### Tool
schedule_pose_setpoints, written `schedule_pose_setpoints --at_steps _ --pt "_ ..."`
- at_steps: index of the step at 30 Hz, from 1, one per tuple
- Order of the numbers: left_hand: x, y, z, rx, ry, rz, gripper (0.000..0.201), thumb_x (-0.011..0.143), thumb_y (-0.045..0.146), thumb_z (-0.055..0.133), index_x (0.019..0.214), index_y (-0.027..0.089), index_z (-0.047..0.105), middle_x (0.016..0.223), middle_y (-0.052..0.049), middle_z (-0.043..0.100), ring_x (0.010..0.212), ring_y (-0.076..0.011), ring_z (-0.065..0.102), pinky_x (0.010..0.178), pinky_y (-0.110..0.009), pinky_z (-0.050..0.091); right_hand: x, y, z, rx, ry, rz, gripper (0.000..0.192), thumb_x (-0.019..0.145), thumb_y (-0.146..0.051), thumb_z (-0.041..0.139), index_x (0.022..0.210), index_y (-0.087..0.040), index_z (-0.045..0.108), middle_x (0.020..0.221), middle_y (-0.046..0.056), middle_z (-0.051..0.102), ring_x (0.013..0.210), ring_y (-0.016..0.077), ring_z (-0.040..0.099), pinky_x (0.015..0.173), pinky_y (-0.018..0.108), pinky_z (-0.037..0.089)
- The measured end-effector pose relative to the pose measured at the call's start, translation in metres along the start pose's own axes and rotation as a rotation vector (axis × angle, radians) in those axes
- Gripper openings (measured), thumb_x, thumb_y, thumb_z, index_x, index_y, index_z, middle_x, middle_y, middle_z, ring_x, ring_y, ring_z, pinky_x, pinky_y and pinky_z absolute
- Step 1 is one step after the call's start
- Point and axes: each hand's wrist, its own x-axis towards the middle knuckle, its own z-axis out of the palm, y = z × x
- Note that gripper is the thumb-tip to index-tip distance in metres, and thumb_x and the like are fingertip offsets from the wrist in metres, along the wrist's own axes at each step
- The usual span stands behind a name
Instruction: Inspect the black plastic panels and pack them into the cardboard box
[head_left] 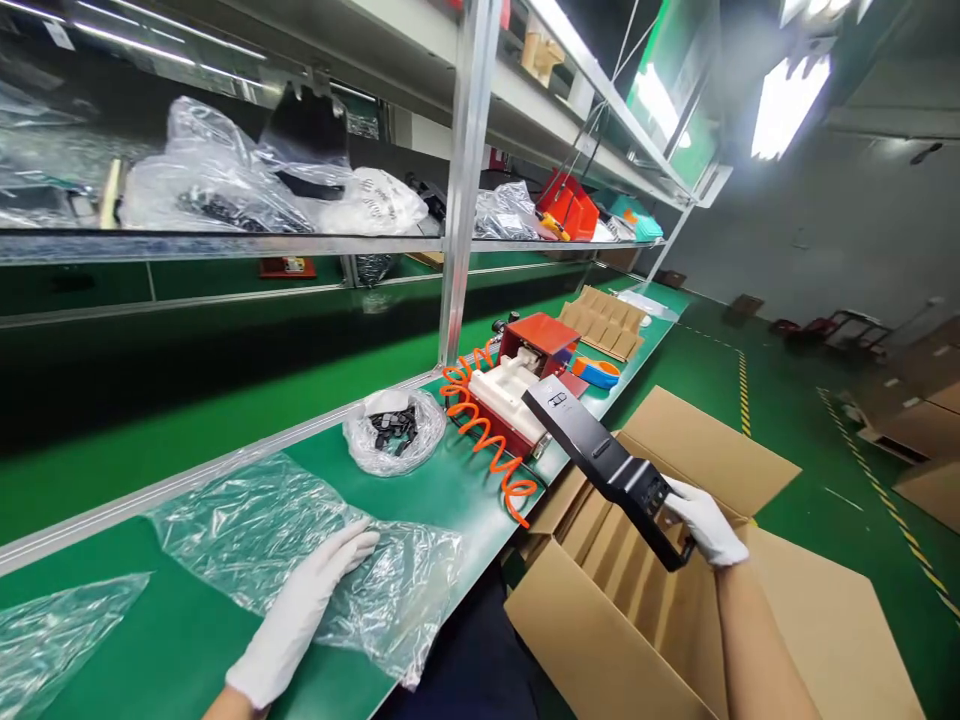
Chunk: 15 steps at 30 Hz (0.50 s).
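My left hand (311, 605), in a white glove, lies with fingers stretched out on a clear plastic bag (247, 510) spread over the green bench. In my gloved right hand (705, 525) is a long black plastic housing (600, 450), gripped near its lower end. It slants up to the left above an open cardboard box (607, 640) with cardboard dividers inside. Some of the gripping fingers are hidden behind the housing. Another clear plastic bag (67, 640) lies at the bench's left edge.
A small bag of black parts (395, 430) sits on the bench (300, 690). Beyond it stands a red and white fixture (510, 385) with a coiled orange hose (480, 430). A blue and orange tool (596, 373) and a cardboard divider (602, 322) lie farther back. Bagged parts (217, 180) fill the shelf.
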Motion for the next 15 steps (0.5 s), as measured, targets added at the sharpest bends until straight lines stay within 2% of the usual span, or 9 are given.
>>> schedule_pose_setpoints --at_steps 6,10,12,15 --pt "0.004 -0.005 -0.001 0.037 -0.002 -0.016 0.075 0.078 0.072 0.052 0.132 0.020 0.052 0.130 -0.010 0.063 0.123 -0.0293 0.057 0.115 -0.046 0.038 0.018 0.009 -0.010 0.029 -0.085 0.073 0.059 0.077 -0.054 0.059 0.123 -0.018 0.067 0.108 0.005 0.072 0.075 0.0228 0.062 0.059 0.033 0.051" --pt "0.005 -0.009 -0.003 0.053 -0.006 0.012 0.071 0.082 0.071 0.050 0.132 0.021 0.052 0.131 -0.010 0.062 0.123 -0.0292 0.056 0.115 -0.047 0.038 0.030 0.013 -0.018 0.005 -0.156 0.081 0.057 0.077 -0.054 0.059 0.120 -0.018 0.069 0.107 0.004 0.072 0.076 0.0224 0.062 0.059 0.032 0.051" --pt "0.005 -0.011 -0.005 0.059 -0.017 0.028 0.068 0.083 0.069 0.050 0.132 0.022 0.052 0.132 -0.009 0.062 0.123 -0.0291 0.056 0.114 -0.048 0.038 0.038 0.010 -0.019 -0.012 -0.180 0.076 0.055 0.075 -0.054 0.060 0.114 -0.017 0.072 0.098 0.005 0.074 0.077 0.0248 0.064 0.063 0.034 0.054" --pt "0.006 -0.013 -0.006 0.067 -0.029 0.031 0.065 0.085 0.067 0.049 0.132 0.023 0.053 0.131 -0.009 0.062 0.123 -0.0284 0.057 0.113 -0.047 0.039 0.055 0.003 -0.013 -0.003 -0.178 -0.002 0.046 0.074 -0.051 0.062 0.104 -0.019 0.075 0.097 0.005 0.075 0.095 0.0297 0.065 0.084 0.037 0.055"
